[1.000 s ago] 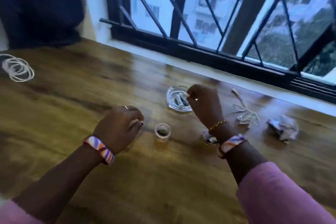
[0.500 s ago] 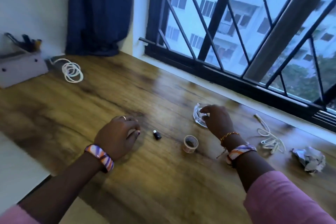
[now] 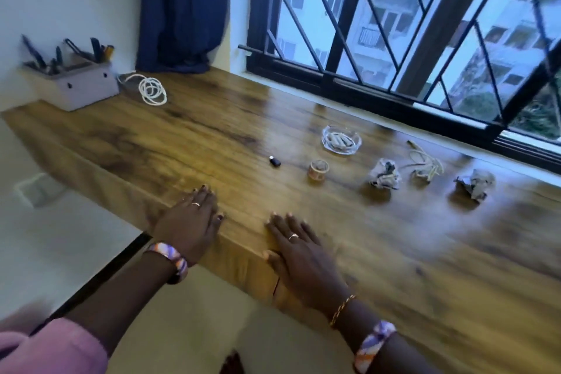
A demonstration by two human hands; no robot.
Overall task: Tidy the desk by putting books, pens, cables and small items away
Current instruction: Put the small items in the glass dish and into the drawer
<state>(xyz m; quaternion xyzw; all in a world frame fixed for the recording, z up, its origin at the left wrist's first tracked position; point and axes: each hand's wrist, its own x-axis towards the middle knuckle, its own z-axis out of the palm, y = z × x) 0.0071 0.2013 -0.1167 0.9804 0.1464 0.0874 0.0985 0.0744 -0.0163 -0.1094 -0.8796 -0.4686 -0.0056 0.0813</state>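
Note:
My left hand [image 3: 189, 222] and my right hand [image 3: 300, 255] both lie flat, fingers straight, on the near edge of the wooden desk [image 3: 188, 130], holding nothing. Beyond them lie a small black adapter [image 3: 274, 161], a small clear cup [image 3: 318, 170] and a glass dish [image 3: 341, 139] with small items in it. To the right sit a crumpled paper ball [image 3: 384, 175], a tangled pale cable [image 3: 425, 165] and a second crumpled paper [image 3: 474, 185]. A coiled white cable [image 3: 151, 90] lies at the far left by a grey organiser [image 3: 76, 86] full of pens.
A barred window [image 3: 394, 39] runs along the desk's far side, with a dark blue curtain [image 3: 182, 9] in the corner. The desk's left edge drops to a pale floor [image 3: 60, 237].
Both hands drew back from the items and opened flat on the desk's near edge. The right hand left the glass dish. The view pulled back and to the left.

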